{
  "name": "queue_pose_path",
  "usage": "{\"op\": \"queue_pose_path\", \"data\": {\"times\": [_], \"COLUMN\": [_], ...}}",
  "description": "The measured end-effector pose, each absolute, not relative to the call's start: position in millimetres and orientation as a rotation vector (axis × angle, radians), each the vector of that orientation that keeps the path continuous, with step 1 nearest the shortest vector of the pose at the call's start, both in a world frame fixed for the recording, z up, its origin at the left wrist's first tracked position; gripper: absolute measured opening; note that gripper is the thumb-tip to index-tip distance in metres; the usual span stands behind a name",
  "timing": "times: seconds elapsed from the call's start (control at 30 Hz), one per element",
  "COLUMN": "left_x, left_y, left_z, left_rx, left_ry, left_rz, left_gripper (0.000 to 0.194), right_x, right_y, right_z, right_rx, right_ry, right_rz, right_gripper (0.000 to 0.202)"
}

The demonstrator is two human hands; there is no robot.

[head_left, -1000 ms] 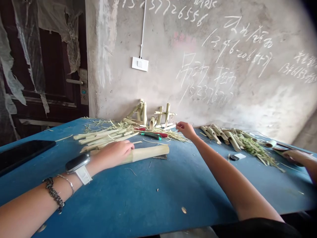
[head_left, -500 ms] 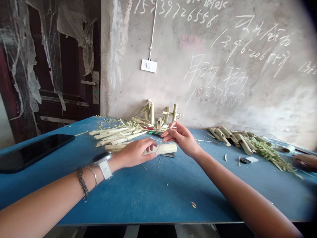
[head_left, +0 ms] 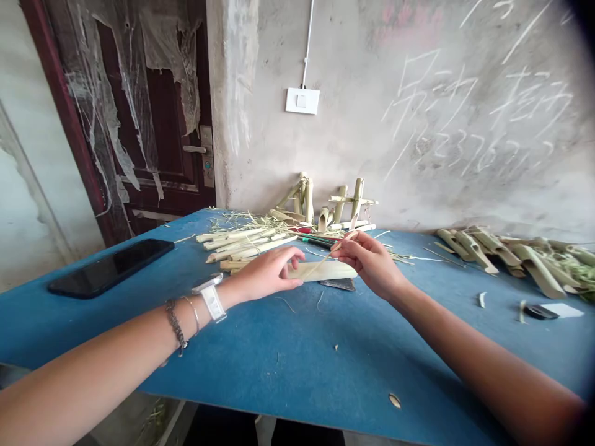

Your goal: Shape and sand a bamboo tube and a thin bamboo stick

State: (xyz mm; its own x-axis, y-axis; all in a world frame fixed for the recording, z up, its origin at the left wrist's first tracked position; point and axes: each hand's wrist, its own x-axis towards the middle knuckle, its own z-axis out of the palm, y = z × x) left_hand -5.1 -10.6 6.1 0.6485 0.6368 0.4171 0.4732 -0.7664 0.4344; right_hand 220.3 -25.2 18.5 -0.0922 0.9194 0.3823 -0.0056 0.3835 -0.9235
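Observation:
My right hand pinches a thin bamboo strip between thumb and fingers, above the blue table. The strip slants down to the left. Its lower end comes close to the thumb of my left hand; whether they touch I cannot tell. My left hand has its fingers curved and apart from the thumb, with no grip showing. Behind and below the hands lies a wide pale bamboo piece, partly over a dark flat object. Split bamboo sticks lie beyond my left hand.
A black phone lies at the left. Small bamboo constructions stand near the wall, with shavings around them. Cut bamboo tubes are piled at the right, near a black-and-white object. The table's front edge runs below my forearms.
The view has turned left and down, so the table items appear shifted. My right hand still pinches the strip. My left hand's fingers stay curved close to the strip's lower end.

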Motion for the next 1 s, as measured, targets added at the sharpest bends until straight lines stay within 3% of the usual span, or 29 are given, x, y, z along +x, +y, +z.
{"op": "queue_pose_path", "data": {"times": [0.13,0.43,0.57,0.7,1.0], "left_x": [-3.9,-2.9,-11.2,-20.0,-14.1], "left_y": [-11.8,-9.9,-5.5,-5.5,-22.2], "left_z": [6.1,10.5,19.8,26.9,34.4], "left_rx": [2.706,2.83,2.881,3.032,3.37], "left_ry": [0.806,1.0,1.2,1.259,1.102], "left_rz": [0.73,0.994,1.231,1.23,1.161], "left_gripper": [0.018,0.02,0.025,0.027,0.033], "right_x": [217.8,229.1,238.7,230.1,223.2], "right_y": [-26.0,-24.3,-19.2,-19.7,-29.3], "right_z": [17.8,27.3,23.3,13.1,15.0], "right_rx": [-0.875,-0.987,-1.182,-1.43,-1.471], "right_ry": [-1.434,-1.636,-2.013,-2.293,-2.264], "right_rz": [0.966,0.69,0.201,-0.441,-0.807], "right_gripper": [0.023,0.016,0.012,0.017,0.026]}}
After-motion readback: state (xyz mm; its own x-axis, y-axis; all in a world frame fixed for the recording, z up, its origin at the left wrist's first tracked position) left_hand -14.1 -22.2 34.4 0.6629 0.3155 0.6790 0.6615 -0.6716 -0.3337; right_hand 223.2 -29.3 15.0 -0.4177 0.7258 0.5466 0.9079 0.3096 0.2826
